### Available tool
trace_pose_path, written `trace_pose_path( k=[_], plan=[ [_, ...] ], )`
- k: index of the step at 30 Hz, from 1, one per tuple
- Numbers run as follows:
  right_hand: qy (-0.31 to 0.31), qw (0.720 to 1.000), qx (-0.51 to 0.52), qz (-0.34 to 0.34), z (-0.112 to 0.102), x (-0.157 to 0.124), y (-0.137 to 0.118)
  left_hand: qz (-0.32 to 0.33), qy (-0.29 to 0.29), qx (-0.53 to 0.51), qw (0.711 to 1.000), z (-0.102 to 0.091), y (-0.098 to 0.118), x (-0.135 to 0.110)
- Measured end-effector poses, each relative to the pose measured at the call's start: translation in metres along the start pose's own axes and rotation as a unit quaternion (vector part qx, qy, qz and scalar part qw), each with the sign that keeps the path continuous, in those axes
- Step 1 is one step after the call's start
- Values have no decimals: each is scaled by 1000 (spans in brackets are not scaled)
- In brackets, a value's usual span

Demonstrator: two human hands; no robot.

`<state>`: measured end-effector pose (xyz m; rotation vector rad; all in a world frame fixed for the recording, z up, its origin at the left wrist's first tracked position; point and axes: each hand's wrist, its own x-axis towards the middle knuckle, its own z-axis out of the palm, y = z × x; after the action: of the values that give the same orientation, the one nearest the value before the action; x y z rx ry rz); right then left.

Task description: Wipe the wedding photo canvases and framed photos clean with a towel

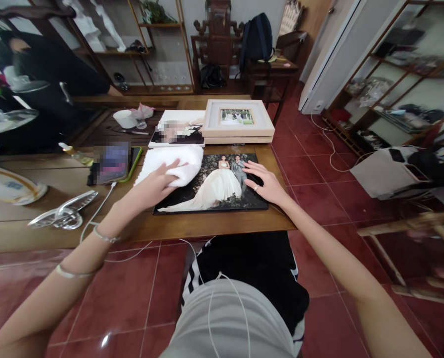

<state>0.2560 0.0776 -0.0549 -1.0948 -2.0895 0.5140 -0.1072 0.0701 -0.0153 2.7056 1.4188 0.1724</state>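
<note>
A dark wedding photo panel lies flat on the wooden table in front of me, showing a couple, one in a long white gown. My left hand is closed on a white cloth, which covers the panel's upper left corner and the table beside it. My right hand rests on the panel's right side with fingers spread, a ring on one of them. Behind the panel stand a pale framed picture and, to its left, another photo panel, partly blurred out.
Left on the table are a phone in a green case, its white cable, a silver hair claw, a dropper bottle and a white cup. A white box stands on the red tiled floor.
</note>
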Motion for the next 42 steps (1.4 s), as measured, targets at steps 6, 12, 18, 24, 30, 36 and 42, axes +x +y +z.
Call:
trace_pose_path(
  k=[6, 12, 18, 24, 30, 36, 42],
  plan=[
    [-1, 1000, -2, -1, 0, 0, 1, 63, -19, 6, 998, -9, 45, -61],
    [0, 1000, -4, 0, 0, 0, 0, 87, -54, -4, 995, -17, 65, -84],
    [1, 1000, -7, -2, 1, 0, 2, 34, -65, 12, 997, -15, 42, -41],
    [1, 1000, -7, -4, 0, 0, 1, -9, -44, 49, 998, -9, 7, 29],
    [2, 1000, -9, -3, -1, 0, 0, -3, -25, 59, 998, -2, -8, 60],
    [0, 1000, -6, -2, 1, 0, 2, 17, -65, 65, 996, -7, 31, 17],
    [-1, 1000, -5, -2, 1, 0, 1, 47, -106, 122, 986, -10, 99, -42]
  ],
)
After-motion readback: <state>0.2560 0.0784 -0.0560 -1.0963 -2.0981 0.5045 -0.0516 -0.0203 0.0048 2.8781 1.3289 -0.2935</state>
